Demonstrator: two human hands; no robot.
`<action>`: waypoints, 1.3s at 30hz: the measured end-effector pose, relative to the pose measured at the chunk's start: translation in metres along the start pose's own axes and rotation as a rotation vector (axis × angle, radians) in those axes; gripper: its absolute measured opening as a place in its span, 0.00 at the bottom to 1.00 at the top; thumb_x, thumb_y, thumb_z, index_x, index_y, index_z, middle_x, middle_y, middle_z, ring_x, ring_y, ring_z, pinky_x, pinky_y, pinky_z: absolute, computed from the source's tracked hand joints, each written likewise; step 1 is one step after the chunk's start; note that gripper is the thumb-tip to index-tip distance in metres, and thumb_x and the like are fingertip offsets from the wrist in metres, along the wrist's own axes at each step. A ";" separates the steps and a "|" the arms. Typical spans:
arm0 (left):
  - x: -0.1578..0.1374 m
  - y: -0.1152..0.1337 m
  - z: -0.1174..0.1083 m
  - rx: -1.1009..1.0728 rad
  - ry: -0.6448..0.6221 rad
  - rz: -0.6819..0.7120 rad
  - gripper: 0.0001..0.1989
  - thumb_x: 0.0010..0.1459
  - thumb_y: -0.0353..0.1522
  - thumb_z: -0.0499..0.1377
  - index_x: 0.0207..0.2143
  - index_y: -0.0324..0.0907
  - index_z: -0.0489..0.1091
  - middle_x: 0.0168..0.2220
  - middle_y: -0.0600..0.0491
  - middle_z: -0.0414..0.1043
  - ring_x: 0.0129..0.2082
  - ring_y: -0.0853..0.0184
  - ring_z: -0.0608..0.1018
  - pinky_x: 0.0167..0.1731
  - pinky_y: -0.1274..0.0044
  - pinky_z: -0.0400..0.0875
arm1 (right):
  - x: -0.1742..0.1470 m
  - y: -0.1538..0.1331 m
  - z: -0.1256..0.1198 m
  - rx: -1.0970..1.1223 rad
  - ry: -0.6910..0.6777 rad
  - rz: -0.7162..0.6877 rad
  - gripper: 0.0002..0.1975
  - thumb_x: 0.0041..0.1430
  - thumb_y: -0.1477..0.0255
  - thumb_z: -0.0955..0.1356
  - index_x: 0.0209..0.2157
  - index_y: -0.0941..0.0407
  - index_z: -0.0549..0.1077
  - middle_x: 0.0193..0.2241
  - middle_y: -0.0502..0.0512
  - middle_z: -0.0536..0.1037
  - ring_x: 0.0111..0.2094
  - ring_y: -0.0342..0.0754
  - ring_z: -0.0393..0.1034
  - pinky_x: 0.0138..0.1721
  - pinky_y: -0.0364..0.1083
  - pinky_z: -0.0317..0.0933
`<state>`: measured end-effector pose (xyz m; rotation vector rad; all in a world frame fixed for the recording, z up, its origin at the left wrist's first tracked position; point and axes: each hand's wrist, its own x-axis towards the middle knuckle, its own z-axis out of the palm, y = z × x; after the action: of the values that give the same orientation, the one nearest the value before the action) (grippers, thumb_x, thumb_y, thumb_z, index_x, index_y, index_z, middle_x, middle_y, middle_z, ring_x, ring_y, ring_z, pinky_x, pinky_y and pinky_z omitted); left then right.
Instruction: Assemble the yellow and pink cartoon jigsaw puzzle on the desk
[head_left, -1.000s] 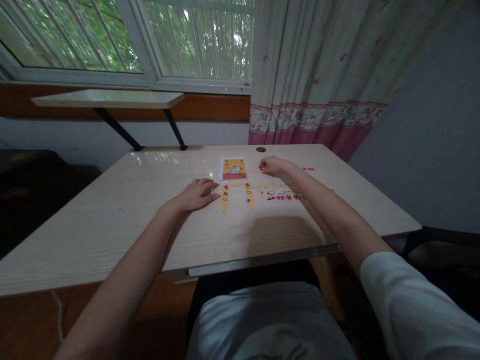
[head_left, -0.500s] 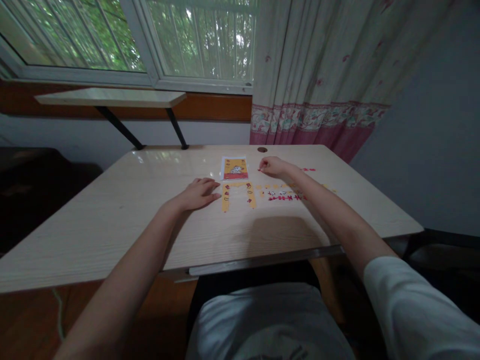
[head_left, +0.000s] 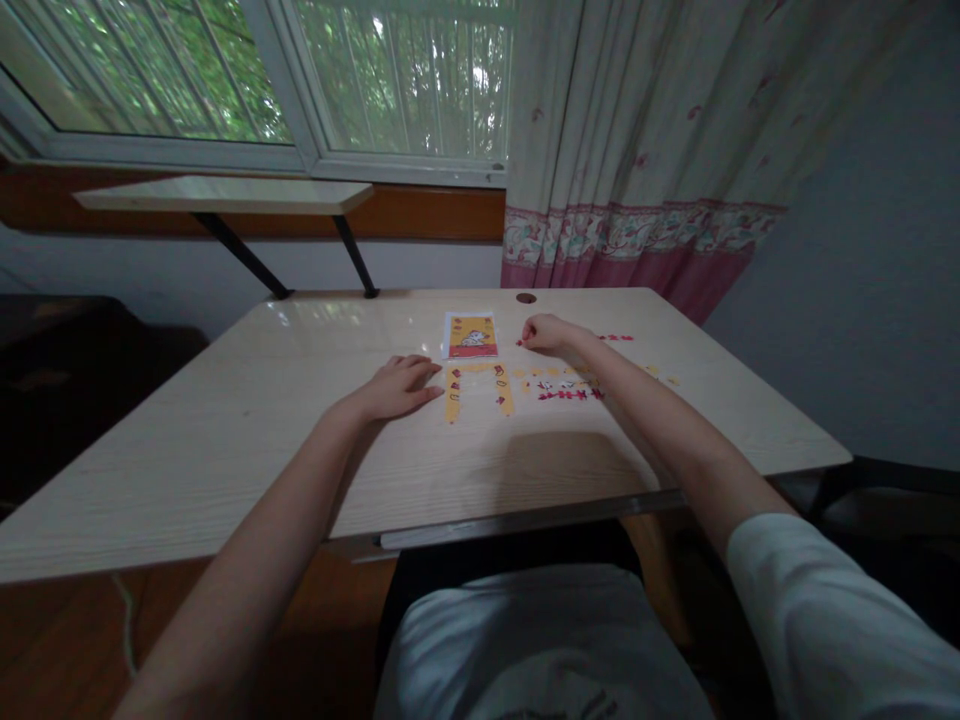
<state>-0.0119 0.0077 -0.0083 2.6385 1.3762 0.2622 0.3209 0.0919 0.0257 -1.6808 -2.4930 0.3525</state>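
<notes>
My left hand (head_left: 405,385) lies on the table with its fingers spread, the fingertips beside the left side of a partly assembled jigsaw puzzle (head_left: 452,400). That puzzle shows a yellow border with dark red marks and a bare middle. Just behind it is a small picture card (head_left: 471,337), yellow above and red below, with a white figure. To the card's right, my right hand (head_left: 551,335) is closed in a pinch, a small red puzzle piece (head_left: 520,343) at its fingertips. Loose yellow, white and red puzzle pieces (head_left: 571,395) lie in rows below the right hand, partly hidden by the forearm.
More red pieces (head_left: 616,338) lie beyond my right forearm. A raised shelf (head_left: 225,195) on black legs stands at the table's (head_left: 255,480) back left. A round hole (head_left: 526,298) is near the back edge, before the curtain (head_left: 630,180) and window.
My hands keep nearly the same places. The fingers of my right hand have shifted very slightly, and the red piece at their tips shows more clearly.
</notes>
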 end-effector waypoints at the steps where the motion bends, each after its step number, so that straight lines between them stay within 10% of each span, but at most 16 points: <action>1: 0.000 0.000 0.001 -0.002 0.003 -0.001 0.36 0.61 0.55 0.46 0.58 0.39 0.69 0.60 0.39 0.67 0.61 0.46 0.68 0.61 0.57 0.58 | -0.001 -0.001 0.000 0.020 0.013 -0.009 0.07 0.50 0.78 0.69 0.32 0.58 0.79 0.32 0.57 0.82 0.33 0.46 0.73 0.34 0.42 0.61; 11: -0.001 0.017 -0.008 -0.243 0.103 -0.016 0.30 0.59 0.51 0.53 0.49 0.37 0.75 0.48 0.40 0.76 0.47 0.52 0.77 0.50 0.62 0.70 | -0.038 -0.019 0.016 0.506 0.149 -0.174 0.18 0.55 0.73 0.67 0.46 0.61 0.78 0.28 0.53 0.77 0.27 0.41 0.66 0.31 0.42 0.59; 16: 0.002 0.060 -0.008 -0.476 0.235 -0.138 0.19 0.60 0.45 0.55 0.39 0.41 0.78 0.34 0.49 0.79 0.30 0.63 0.75 0.32 0.71 0.71 | -0.078 -0.046 0.030 0.923 0.074 -0.204 0.13 0.50 0.68 0.71 0.38 0.58 0.76 0.25 0.49 0.76 0.22 0.39 0.62 0.24 0.40 0.55; 22: 0.003 0.095 -0.005 -0.547 0.241 -0.031 0.13 0.56 0.41 0.60 0.34 0.43 0.79 0.35 0.50 0.81 0.35 0.61 0.78 0.38 0.70 0.72 | -0.093 -0.070 0.046 1.194 0.138 -0.218 0.15 0.47 0.62 0.76 0.32 0.56 0.73 0.27 0.50 0.78 0.28 0.42 0.69 0.30 0.42 0.63; 39: 0.002 0.088 -0.007 -0.621 0.308 -0.062 0.17 0.55 0.45 0.59 0.30 0.40 0.77 0.28 0.51 0.77 0.27 0.66 0.72 0.29 0.75 0.64 | -0.099 -0.081 0.061 0.751 0.447 -0.247 0.10 0.58 0.62 0.72 0.34 0.54 0.81 0.34 0.55 0.80 0.36 0.47 0.72 0.39 0.48 0.65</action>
<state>0.0576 -0.0404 0.0176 2.0901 1.1931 0.9488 0.2718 -0.0369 -0.0096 -1.0031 -1.8609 0.6843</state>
